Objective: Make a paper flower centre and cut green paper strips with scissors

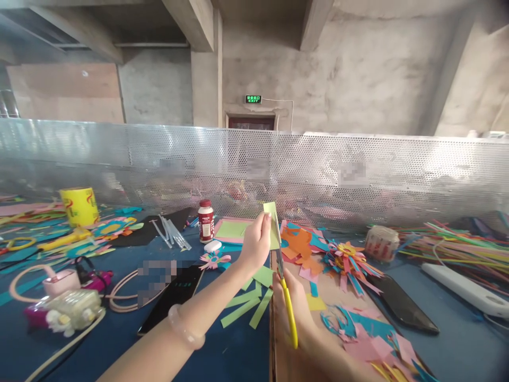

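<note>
My left hand pinches a light green paper strip and holds it upright above the table. Yellow-handled scissors are gripped in my right hand, with the blades pointing up along the strip's right edge. Whether the blades touch the paper I cannot tell for sure. Under my hands lie several cut green paper strips on the blue table. Behind my left hand rests a green sheet on pink paper. My right fingers are partly hidden behind the scissor handle.
A bottle with a red cap stands behind my left arm. Paper flowers and orange scraps lie to the right, near a dark phone and a white power strip. A yellow tape roll is at left. A perforated metal panel runs behind.
</note>
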The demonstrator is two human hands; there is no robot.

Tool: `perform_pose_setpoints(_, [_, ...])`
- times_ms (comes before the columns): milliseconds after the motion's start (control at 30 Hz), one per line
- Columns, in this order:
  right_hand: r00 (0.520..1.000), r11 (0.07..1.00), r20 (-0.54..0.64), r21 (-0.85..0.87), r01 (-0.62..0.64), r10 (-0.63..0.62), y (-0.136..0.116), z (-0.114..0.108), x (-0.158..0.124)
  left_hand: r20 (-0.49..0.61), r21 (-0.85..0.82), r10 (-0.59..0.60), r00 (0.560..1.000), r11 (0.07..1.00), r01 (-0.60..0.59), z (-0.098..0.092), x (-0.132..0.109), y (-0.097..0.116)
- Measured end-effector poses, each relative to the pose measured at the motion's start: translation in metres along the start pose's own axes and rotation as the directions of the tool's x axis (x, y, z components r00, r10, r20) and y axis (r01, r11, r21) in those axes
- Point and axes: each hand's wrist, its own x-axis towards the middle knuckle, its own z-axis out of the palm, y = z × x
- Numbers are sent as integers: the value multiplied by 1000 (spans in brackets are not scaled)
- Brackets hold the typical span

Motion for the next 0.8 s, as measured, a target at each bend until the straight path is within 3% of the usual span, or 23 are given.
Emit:
perform_pose_setpoints(133, [999, 1000, 50, -18, -10, 11, -6, -3, 0, 0, 7, 7, 1000, 1000, -7, 0, -1, -2])
perform_pose_setpoints(333, [997, 994, 19, -74, -77, 78, -4, 1, 0, 23, 32, -1, 1000, 999, 0, -5, -3, -6])
perform_pose_setpoints(533, [998, 992, 18, -112, -62, 64, -9, 1, 0, 70, 14, -22, 997, 1000, 21, -8, -6, -7])
perform_pose_setpoints(800, [998, 999, 36, -24, -48, 49, -9, 1, 0, 44, 12, -4, 999, 1000, 3, -4, -7, -4])
